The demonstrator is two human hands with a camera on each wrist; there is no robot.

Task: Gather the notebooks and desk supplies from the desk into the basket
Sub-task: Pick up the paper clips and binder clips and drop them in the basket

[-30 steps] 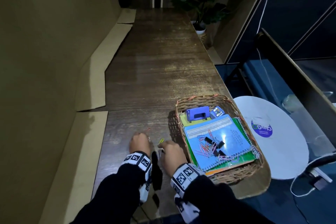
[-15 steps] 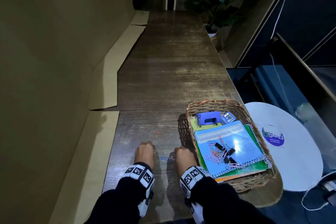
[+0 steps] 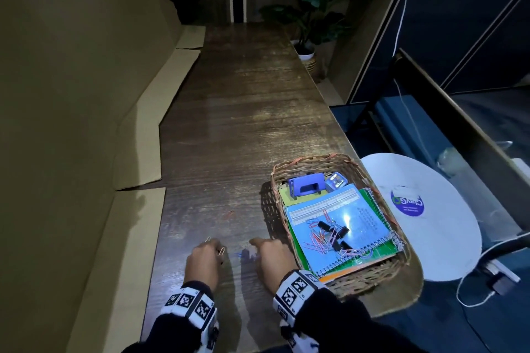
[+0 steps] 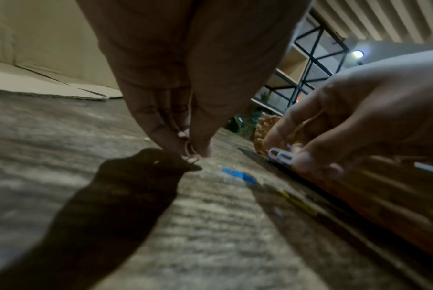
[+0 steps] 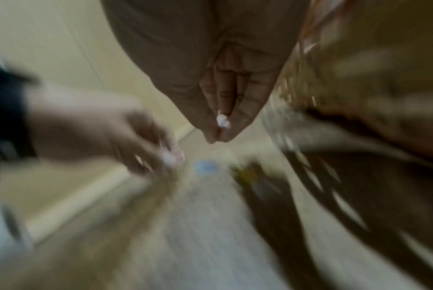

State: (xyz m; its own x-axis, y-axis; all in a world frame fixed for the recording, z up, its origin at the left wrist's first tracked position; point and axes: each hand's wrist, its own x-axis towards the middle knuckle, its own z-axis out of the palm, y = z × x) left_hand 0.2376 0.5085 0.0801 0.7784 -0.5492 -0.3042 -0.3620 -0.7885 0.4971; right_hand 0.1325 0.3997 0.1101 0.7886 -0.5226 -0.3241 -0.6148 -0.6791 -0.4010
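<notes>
**Both hands pinching clips on the desk**

The left hand (image 3: 204, 262) pinched a thin clip (image 3: 221, 251) at its fingertips, low over the desk (image 3: 243, 129). The right hand (image 3: 272, 259) pinched a white clip (image 4: 281, 156), its long axis about level. A blue clip (image 4: 240, 175) lay flat between them, pointing toward the basket (image 3: 338, 162).

Item counts, what you've got on the counter (image 3: 235, 135) and in the basket (image 3: 338, 160)

One basket; inside you have one blue hole punch (image 3: 306, 187), one small blue box (image 3: 335, 180), a stack of notebooks (image 3: 338, 226), at least three but exact count unclear, about five black binder clips (image 3: 334, 231), and a tangle of paper clips (image 3: 317, 242) too many to count. Loose on the counter: one blue clip (image 4: 238, 175). Your two hands, left hand (image 3: 204, 262) and right hand (image 3: 272, 258), each pinch pale clips, number unclear.
</notes>
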